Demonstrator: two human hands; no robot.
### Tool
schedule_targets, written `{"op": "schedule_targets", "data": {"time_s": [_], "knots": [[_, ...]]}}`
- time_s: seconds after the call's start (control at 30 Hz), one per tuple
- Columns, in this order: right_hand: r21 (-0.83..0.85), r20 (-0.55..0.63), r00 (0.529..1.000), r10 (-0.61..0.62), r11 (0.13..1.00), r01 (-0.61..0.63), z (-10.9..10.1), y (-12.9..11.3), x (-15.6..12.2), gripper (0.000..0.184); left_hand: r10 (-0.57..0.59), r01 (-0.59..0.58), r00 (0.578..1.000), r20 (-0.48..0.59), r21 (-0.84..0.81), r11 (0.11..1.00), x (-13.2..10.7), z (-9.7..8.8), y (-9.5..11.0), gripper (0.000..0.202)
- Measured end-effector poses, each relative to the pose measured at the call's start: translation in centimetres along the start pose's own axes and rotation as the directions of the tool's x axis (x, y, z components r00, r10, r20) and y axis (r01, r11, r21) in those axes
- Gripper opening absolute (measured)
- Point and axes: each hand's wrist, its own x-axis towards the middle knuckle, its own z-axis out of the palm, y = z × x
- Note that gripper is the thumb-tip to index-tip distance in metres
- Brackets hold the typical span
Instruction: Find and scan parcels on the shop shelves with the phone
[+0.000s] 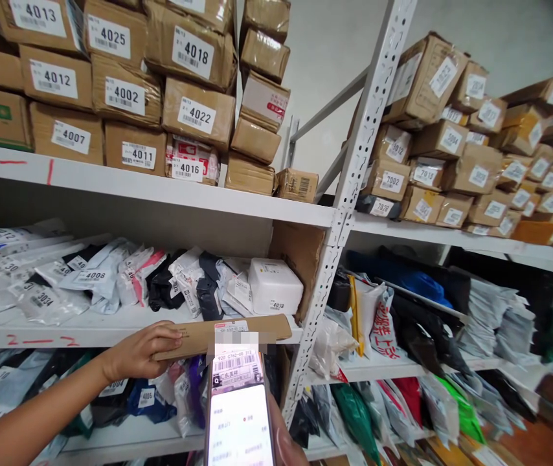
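Observation:
My left hand (147, 353) is closed around the left end of a long, flat cardboard box (193, 334), held in front of the shelf edge marked "2—2". A white label sits on the box's top side, partly covered by a blurred patch. In my right hand (283, 433) is a smartphone (240, 414), upright in front of the box; only part of that hand shows at the lower edge. A barcode label and lines of text appear on the lit screen. Just behind the box stands a white foam box (275, 286) numbered 4038.
Numbered cardboard boxes (199, 115) are stacked on the upper shelf (160, 192). Plastic mailing bags (94, 275) crowd the shelves below. A perforated metal post (344, 194) rises right of the phone. More parcels (480, 175) fill the rack beyond it.

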Motion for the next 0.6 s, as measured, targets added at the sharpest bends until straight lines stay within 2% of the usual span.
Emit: {"op": "schedule_targets", "data": {"time_s": [0.1,0.3,0.4,0.5,0.6], "knots": [[0.006,-0.009,1.000,0.002,1.000,-0.002,0.2,0.1,0.0,0.076,-0.024,0.025,0.999,0.024,-0.027,0.999,0.0,0.0,0.0,0.058],[-0.020,0.004,1.000,-0.003,1.000,0.003,0.0,-0.2,0.0,0.073,-0.001,0.001,1.000,-0.006,-0.002,1.000,0.0,0.0,0.1,0.056],[-0.025,0.018,1.000,-0.017,1.000,0.017,0.3,-0.5,0.1,0.074,-0.059,0.059,0.998,0.017,-0.028,0.998,-0.3,0.2,-0.1,0.052],[0.041,0.013,1.000,-0.002,0.999,0.001,0.8,-0.9,-0.1,0.074,-0.124,0.127,0.991,0.043,-0.062,0.990,-0.8,0.4,-0.4,0.045],[0.121,0.048,0.998,0.042,0.992,-0.048,1.2,-1.3,-0.6,0.075,-0.146,0.145,0.989,-0.003,-0.072,0.987,-0.8,0.5,-0.1,0.041]]}}
